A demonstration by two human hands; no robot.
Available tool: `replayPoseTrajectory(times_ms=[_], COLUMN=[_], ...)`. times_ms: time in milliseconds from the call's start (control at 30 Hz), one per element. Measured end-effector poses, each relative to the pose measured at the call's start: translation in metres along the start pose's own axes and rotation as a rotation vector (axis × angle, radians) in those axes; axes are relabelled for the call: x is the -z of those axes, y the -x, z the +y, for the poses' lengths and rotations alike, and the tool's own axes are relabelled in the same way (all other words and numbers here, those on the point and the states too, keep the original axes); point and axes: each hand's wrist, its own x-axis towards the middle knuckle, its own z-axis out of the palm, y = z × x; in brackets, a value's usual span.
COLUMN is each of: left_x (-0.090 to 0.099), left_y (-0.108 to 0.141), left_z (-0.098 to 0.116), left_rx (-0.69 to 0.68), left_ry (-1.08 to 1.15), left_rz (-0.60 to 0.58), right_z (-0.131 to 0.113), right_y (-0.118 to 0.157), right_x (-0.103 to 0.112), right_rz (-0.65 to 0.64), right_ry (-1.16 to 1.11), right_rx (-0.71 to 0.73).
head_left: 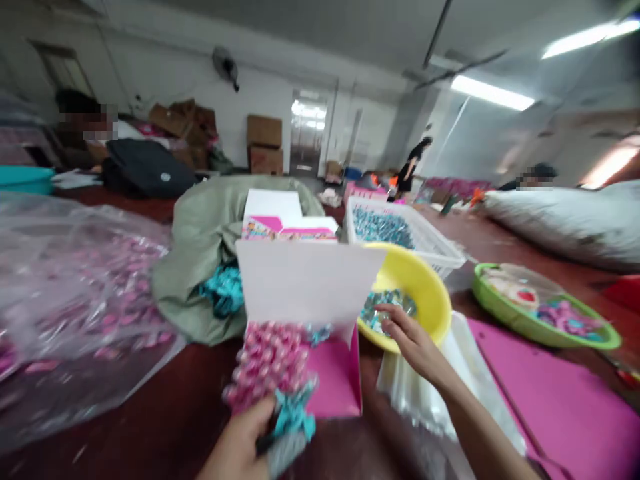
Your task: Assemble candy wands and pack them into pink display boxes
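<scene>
My left hand (237,440) grips a teal foil sweet strip (293,417) by the open pink carton's (337,380) near edge; my open right hand (410,343) touches loose teal sweets (387,310) in the yellow basin (425,287).

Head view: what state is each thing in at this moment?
Left hand: gripping a string of pink sweets.
Right hand: fingers on foil sweets in the bowl.
Pink box: open, white flap raised.
Yellow bowl: holding foil sweets.
White crate: holding teal sweets.
Plastic bag: lying flat, pink sweets inside.
Green sack: slumped, teal contents showing.
</scene>
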Motion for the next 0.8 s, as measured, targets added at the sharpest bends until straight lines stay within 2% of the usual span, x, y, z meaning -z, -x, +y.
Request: replayPoseTrajectory(times_ms=[67, 133, 233, 400, 567, 633, 700, 800], left_x=[0.001, -0.003, -0.012, -0.012, -0.011, -0.011, -0.010, -0.008], left_y=[-0.007, -0.012, -0.013, -0.001, 0.010, 0.010, 0.008, 0.001], left_z=[0.015, 0.022, 0.022, 0.020, 0.013, 0.010, 0.010, 0.013], left_rx=[0.062, 0.097, 0.135, 0.067, -0.162, -0.243, -0.248, -0.161], left_ry=[0.123, 0.228, 0.301, 0.194, -0.278, -0.395, -0.417, -0.370], left_rz=[0.107, 0.099, 0.060, 0.003, 0.173, 0.176, 0.134, 0.098], right_z=[-0.034, -0.063, -0.085, -0.085, -0.092, -0.092, -0.088, -0.081], right_y=[0.026, 0.047, 0.066, 0.072, 0.082, 0.086, 0.089, 0.087], right_x=[-0.004, -0.016, -0.034, -0.049, -0.065, -0.067, -0.064, -0.050], right_rz=[-0.066, -0.157, -0.286, -0.297, -0.172, -0.142, -0.163, -0.229], right_ry=[-0.333, -0.593, -0.722, -0.737, -0.761, -0.735, -0.697, -0.579], right_rx=[0.011, -0.023, -0.113, -0.136, -0.280, -0.331, -0.327, -0.208])
